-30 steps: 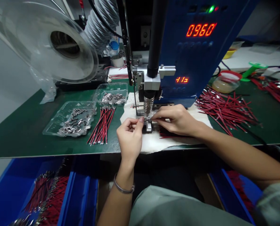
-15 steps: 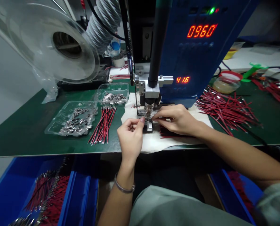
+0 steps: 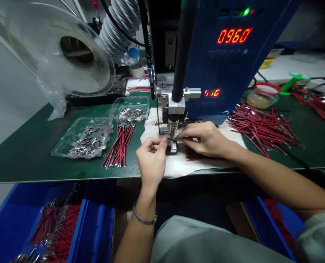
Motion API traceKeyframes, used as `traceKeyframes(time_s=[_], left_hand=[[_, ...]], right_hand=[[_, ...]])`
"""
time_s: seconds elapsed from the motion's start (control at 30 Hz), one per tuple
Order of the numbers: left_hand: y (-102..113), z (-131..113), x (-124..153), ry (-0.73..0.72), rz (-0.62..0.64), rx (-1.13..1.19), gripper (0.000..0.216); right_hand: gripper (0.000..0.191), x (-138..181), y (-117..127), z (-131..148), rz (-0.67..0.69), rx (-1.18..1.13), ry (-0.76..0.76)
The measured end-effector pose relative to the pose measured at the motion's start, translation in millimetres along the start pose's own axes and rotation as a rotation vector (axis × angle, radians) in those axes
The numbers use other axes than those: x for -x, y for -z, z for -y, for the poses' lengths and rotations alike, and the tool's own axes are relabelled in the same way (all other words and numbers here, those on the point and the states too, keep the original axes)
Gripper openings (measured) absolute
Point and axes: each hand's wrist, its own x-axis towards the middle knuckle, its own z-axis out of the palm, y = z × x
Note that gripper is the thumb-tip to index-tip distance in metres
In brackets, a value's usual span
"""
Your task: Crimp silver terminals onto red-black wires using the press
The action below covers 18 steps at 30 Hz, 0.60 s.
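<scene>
My left hand (image 3: 153, 157) is closed in a pinch at the left side of a small metal fixture (image 3: 173, 147); what its fingertips grip is too small to make out. From the right, my right hand (image 3: 206, 138) pinches close to the same spot, and its fingertips hide whatever they hold. Just above the fixture is the spring-wrapped tip (image 3: 173, 128) of a blue soldering machine (image 3: 214, 65) with lit red digits. Dark and red wires (image 3: 193, 155) lie under my right hand on a white cloth (image 3: 178, 168).
Left of the cloth are a bundle of red-and-black wires (image 3: 120, 146) and two clear trays (image 3: 58, 148) of small metal connectors. A loose wire pile (image 3: 260, 126) lies to the right. Blue bins (image 3: 78, 228) stand below the table edge. A large clear reel (image 3: 50, 47) hangs upper left.
Both hands stay in the same place at the fixture. Only the lower red digits on the machine look different.
</scene>
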Motion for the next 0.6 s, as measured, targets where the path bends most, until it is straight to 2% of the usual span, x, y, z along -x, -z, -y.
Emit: traceKeyframes(time_s=[0.4, 0.5, 0.6], left_hand=[[0, -1, -2, 0.012, 0.001, 0.024, 0.024], [3, -2, -1, 0.033, -0.054, 0.124, 0.025], [11, -8, 12, 0.049, -0.114, 0.201, 0.023]], right_hand=[[0.013, -2, -2, 1, -0.027, 0.0, 0.024], [0.013, -2, -1, -1, -0.043, 0.024, 0.06], [0.014, -1, 8, 5, -0.037, 0.066, 0.096]])
